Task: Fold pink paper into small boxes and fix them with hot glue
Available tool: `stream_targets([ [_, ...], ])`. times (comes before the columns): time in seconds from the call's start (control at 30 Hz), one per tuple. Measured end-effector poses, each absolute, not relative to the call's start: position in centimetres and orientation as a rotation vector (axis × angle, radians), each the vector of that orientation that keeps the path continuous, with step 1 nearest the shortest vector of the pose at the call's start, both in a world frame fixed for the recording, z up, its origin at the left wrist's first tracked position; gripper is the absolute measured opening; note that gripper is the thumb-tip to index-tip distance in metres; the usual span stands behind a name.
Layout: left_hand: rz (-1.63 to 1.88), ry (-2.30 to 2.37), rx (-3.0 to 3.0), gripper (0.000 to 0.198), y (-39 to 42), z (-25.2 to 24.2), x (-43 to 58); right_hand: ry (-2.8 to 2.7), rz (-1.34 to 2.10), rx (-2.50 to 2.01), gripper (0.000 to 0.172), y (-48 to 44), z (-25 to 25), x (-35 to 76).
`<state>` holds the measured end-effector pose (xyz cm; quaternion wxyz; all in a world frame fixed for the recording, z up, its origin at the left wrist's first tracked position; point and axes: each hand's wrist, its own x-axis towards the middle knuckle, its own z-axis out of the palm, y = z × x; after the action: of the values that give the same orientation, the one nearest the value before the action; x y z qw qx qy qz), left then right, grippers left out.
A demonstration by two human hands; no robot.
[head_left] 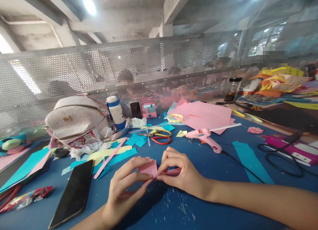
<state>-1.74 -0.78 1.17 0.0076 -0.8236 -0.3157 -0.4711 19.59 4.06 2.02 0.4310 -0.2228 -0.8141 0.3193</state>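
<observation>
Both my hands meet over the blue table (203,163) near its front edge. My left hand (125,187) pinches a small folded piece of pink paper (149,168) between thumb and fingers. My right hand (180,170) grips the same pink paper from the right side, its fingertips pressed on the fold. Just beyond the hands lie scissors with red and yellow handles (159,137) and a pink glue gun (205,137) with a glue stick poking out of its back.
A black phone (73,193) lies at the front left. Teal, yellow and pink paper strips (109,155) are scattered behind it, near a white handbag (74,119) and a bottle (115,111). Pink sheets (203,114) lie further back. A perforated metal screen (139,68) bounds the table; people sit behind it.
</observation>
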Motion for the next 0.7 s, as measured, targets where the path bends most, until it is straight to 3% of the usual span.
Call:
stream_targets([
  [0.7, -1.453, -0.999, -2.629, 0.015, -0.71, 1.33, -1.22, -2.069, 0.742, -0.532, 0.008, 3.87, 1.75, 19.53],
])
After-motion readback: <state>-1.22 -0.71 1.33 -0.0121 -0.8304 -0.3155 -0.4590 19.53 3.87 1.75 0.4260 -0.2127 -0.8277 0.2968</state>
